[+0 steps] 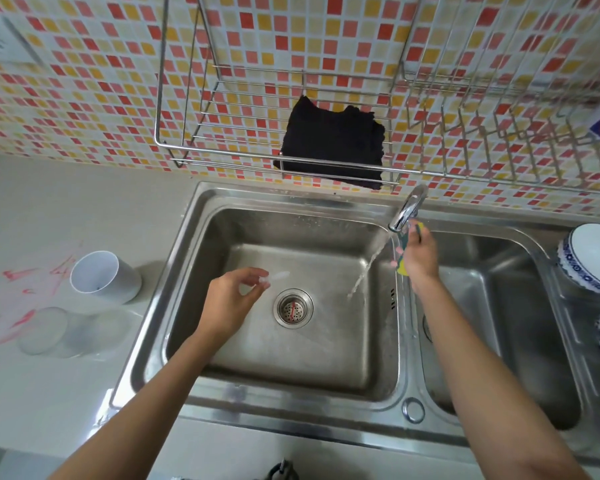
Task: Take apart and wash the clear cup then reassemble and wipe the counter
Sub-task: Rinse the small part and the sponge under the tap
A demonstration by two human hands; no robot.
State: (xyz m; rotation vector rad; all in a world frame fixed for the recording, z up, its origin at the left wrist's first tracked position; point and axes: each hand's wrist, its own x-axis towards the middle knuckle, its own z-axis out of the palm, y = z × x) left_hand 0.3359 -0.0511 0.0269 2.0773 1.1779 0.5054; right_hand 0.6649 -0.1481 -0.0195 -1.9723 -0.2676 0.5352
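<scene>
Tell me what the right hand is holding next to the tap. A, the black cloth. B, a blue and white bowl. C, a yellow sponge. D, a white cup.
C: the right hand grips a yellow sponge just beside the faucet, where the water is running.

Open to pass over the left basin (257, 368) floor in front of the drain strainer (293, 308). Narrowed at its right rear by the tap (407, 209) and slanting water stream (368, 268), right hand (421, 258) gripping a sponge (401, 270) just beside. Taken up mid-basin by the left hand (229, 299) pinching a small clear piece (274, 277). Barred at the wall by a wire rack (257, 152) holding a black cloth (333, 143). Hemmed on the counter (49, 209) by a white cup (104, 277) and clear cup (59, 332), near each other.
</scene>
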